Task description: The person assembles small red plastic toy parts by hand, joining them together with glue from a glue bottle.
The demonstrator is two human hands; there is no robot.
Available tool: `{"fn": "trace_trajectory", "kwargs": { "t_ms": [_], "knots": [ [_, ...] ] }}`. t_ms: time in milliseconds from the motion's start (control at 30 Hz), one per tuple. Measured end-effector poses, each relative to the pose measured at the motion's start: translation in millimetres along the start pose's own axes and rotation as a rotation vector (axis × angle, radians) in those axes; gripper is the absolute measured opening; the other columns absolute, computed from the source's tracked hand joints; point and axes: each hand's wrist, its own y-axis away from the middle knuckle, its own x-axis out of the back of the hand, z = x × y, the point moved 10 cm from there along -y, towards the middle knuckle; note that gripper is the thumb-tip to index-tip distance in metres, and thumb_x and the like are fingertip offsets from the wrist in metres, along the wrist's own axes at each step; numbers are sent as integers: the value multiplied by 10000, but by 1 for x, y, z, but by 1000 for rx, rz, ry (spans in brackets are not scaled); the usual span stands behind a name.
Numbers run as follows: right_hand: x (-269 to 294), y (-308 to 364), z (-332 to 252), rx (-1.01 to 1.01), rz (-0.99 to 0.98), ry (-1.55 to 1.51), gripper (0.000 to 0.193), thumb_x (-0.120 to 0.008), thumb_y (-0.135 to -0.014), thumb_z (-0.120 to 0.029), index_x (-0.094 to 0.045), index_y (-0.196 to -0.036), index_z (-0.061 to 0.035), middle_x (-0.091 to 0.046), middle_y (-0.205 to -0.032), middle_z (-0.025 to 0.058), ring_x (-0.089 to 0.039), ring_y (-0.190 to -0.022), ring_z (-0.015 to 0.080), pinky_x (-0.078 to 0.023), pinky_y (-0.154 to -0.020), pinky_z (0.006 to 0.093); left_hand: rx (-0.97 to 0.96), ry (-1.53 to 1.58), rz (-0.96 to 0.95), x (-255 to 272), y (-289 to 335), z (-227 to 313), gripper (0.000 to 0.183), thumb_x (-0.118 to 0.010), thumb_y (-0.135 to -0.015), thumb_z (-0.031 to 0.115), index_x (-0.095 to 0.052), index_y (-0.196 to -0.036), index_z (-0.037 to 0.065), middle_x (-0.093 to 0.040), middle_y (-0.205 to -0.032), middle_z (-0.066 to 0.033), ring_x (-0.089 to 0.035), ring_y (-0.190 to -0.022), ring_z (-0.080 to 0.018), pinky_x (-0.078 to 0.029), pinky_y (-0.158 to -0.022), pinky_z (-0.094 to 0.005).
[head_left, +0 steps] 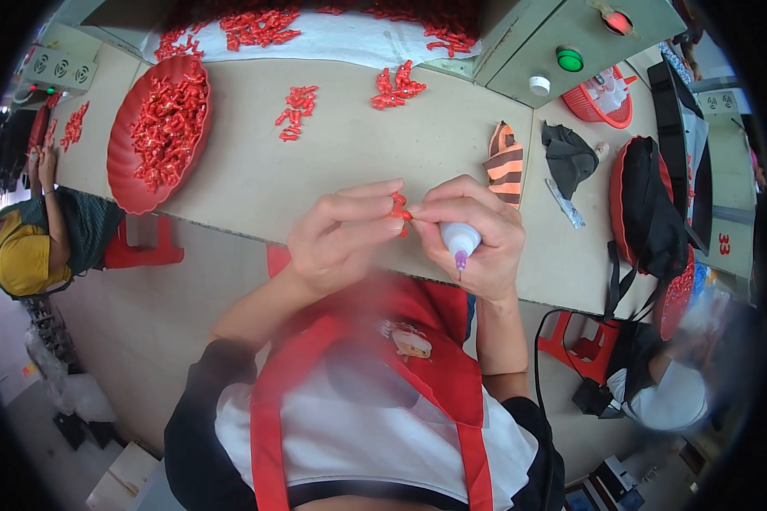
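Observation:
Between the fingertips of my left hand [337, 234] sits a small glossy red figure-like piece [400, 212], held over the front edge of the table. My right hand [490, 230] is closed round a white squeeze bottle [458, 236] with a purple needle tip that points down toward me. The thumb and forefinger of that same hand pinch together at the red piece's right side; whether they hold a tiny part there I cannot make out. Farther back on the table lie two small groups of similar red pieces [296, 112] [396, 87].
A scalloped red bowl [119, 157] heaped with red pieces stands at left. More pieces lie on white sheeting [341, 43] inside a machine with a green button [569, 59]. At right are a striped cloth [504, 166], a dark cloth [569, 157] and a black bag [652, 200]. Co-workers sit at both sides.

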Motion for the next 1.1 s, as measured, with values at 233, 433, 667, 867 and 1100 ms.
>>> {"fn": "trace_trajectory", "kwargs": {
  "t_ms": [233, 433, 667, 867, 1100],
  "knots": [
    [-2, -1, 2, 12, -18, 42, 233, -679, -577, 73, -636, -777, -37, -583, -702, 71, -571, -577, 176, -444, -504, 253, 74, -12, 13, -2, 3, -7, 208, -608, -710, -133, -634, -874, -8, -553, -877, -121, -631, -879, -307, -566, -710, -312],
    [-3, -2, 23, -183, -36, 12, 195, -665, -632, 57, -630, -811, -12, -597, -739, 76, -589, -644, 164, -463, -573, 249, 489, 219, 97, -8, 15, -43, 212, -581, -755, -117, -589, -940, -12, -562, -884, -109, -608, -942, -246, -516, -764, -299],
    [-12, 1, 35, -349, -108, -223, 210, -671, -669, 36, -640, -873, -5, -611, -791, 69, -585, -729, 134, -459, -651, 237, 778, 659, 210, -18, 29, -67, 187, -502, -819, -91, -519, -989, -16, -572, -978, -118, -586, -975, -228, -478, -830, -317],
    [-8, 13, 30, -377, 21, -214, 204, -684, -674, 29, -630, -867, -5, -617, -801, 61, -593, -725, 132, -468, -654, 239, 783, 827, 245, -24, 31, -70, 178, -484, -823, -97, -519, -976, -15, -565, -1012, -133, -582, -981, -235, -480, -834, -339],
    [-6, 21, 24, -387, 159, -105, 190, -692, -674, 21, -628, -847, -22, -626, -782, 61, -614, -695, 139, -483, -634, 241, 503, 571, 227, -10, 21, -52, 194, -487, -807, -127, -531, -956, -10, -522, -1040, -140, -573, -1002, -271, -486, -843, -343]
  ]
}}
